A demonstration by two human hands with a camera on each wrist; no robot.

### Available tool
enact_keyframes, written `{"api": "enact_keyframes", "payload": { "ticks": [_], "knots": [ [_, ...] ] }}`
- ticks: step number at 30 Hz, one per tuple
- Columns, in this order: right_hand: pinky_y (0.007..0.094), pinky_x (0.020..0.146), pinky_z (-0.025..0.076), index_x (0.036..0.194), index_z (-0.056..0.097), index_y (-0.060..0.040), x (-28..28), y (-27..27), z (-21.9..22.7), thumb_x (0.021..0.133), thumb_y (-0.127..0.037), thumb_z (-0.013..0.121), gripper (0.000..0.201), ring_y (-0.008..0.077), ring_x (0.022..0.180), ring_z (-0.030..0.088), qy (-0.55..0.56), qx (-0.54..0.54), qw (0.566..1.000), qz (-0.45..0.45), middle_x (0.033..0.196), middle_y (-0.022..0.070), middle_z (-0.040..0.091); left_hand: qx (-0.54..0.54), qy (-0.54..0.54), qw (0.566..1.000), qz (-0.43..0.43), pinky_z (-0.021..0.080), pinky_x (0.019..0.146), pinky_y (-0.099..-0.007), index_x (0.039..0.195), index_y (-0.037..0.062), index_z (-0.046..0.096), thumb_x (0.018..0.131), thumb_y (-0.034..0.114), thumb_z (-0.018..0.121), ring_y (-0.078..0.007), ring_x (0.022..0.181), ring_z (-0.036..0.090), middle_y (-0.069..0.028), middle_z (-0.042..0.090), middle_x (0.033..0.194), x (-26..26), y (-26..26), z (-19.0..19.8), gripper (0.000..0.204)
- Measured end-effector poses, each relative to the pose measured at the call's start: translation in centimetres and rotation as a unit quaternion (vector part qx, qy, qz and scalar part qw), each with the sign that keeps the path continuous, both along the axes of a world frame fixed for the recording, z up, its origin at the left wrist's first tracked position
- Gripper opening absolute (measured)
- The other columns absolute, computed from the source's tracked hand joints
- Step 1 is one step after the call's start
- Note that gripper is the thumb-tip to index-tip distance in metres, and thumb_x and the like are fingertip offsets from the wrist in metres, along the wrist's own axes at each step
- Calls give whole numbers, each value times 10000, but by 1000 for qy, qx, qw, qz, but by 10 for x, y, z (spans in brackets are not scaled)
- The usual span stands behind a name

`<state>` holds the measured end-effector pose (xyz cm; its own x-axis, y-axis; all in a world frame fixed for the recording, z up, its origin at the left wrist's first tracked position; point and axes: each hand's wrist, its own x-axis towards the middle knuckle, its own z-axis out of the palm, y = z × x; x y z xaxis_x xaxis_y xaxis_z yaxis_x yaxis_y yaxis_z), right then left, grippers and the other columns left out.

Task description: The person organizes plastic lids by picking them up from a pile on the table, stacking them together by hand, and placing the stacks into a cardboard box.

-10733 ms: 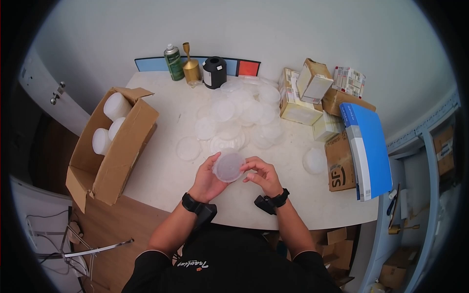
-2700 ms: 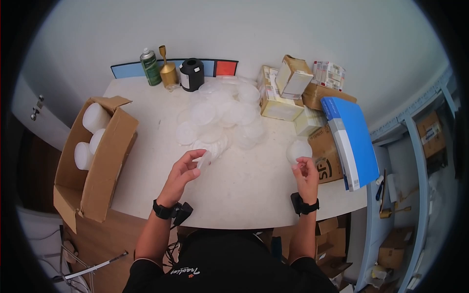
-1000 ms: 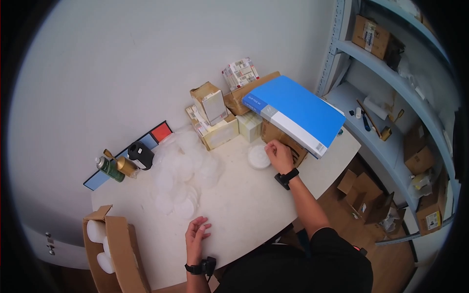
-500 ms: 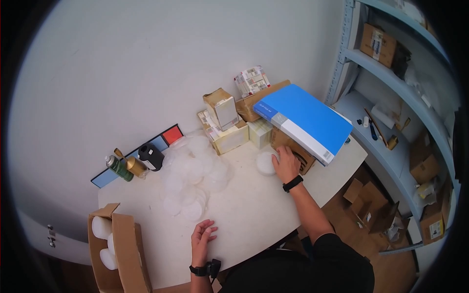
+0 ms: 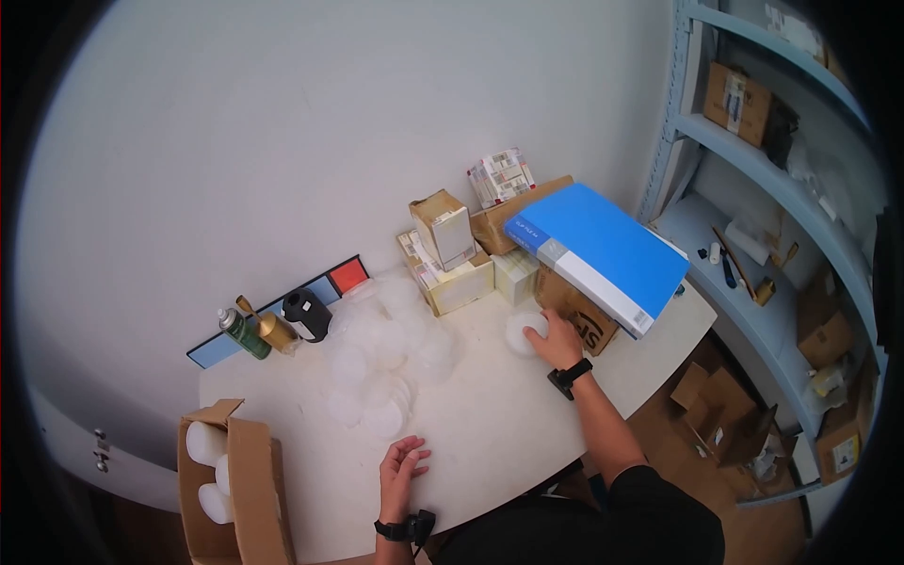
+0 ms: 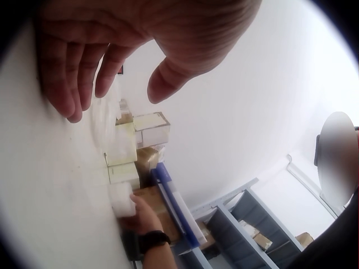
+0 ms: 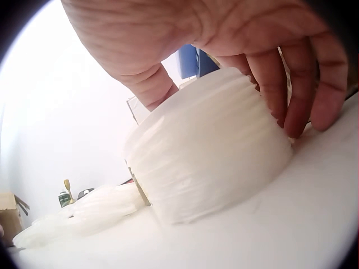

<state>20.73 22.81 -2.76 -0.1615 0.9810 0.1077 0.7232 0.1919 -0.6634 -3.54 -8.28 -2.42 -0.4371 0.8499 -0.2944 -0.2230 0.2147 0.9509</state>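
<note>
My right hand point(image 5: 562, 341) is at a stack of translucent white plastic lids point(image 7: 207, 148) on the table's right side. In the right wrist view the stack leans, its ridged edges showing, with the thumb on one side and the fingers curled round the other. My left hand point(image 5: 402, 463) rests by the table's front edge, fingers loosely bent and holding nothing. The left wrist view shows its fingers point(image 6: 87, 73) hanging at the tabletop. Beyond it spreads a heap of loose translucent lids point(image 5: 384, 330).
A cardboard box point(image 5: 259, 490) with several white tubs point(image 5: 207, 443) stands at left. A spray can point(image 5: 243, 334), gold holder point(image 5: 275, 331) and black container point(image 5: 307, 315) line the back. Small boxes point(image 5: 461, 292) and a blue binder point(image 5: 603, 245) sit behind the right hand; shelving point(image 5: 753, 235) is beyond.
Earlier both hands held a single lid, then the left alone did; now the left is empty. The right hand has moved right to the lid stack and grips it. The view has turned right.
</note>
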Motion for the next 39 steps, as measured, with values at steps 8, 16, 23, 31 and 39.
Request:
{"api": "enact_keyframes", "payload": {
  "ticks": [8,16,23,31,39],
  "knots": [
    [435,875,539,1225,630,-12,-5,-1,-3,777,-489,757,666,347,1024,689,15,-31,995,93,1092,202,715,8,3,1000,-13,548,872,-340,1303,1,581,1015,229,571,-226,1102,684,-144,667,1291,7,6,-4,367],
    [412,837,519,1046,681,-16,-31,-42,-10,714,-612,791,691,320,958,653,-23,-96,971,218,1012,161,686,-51,-61,994,-77,547,900,-356,1380,8,492,1030,252,569,-253,1107,691,-164,662,1310,28,29,5,433],
    [437,864,506,1058,635,-17,-49,-89,-9,728,-534,822,641,360,949,624,-3,9,953,303,986,189,660,-50,-49,995,-67,543,893,-358,1499,6,340,1006,256,629,-252,1111,681,-161,630,1310,42,40,1,624],
    [310,842,508,1233,441,-39,-58,-102,3,828,-243,857,615,182,963,643,244,-240,846,410,1079,130,664,41,38,997,-48,530,917,-338,1455,-5,442,959,296,735,-198,1113,649,-130,606,1311,38,40,-22,650],
    [291,903,485,1300,425,-33,-81,-123,20,848,-107,816,602,152,1040,626,291,-298,765,491,1129,100,655,133,78,988,21,519,888,-275,1261,5,574,954,266,754,-114,991,646,-70,680,1125,26,31,-3,442]
  ]
}}
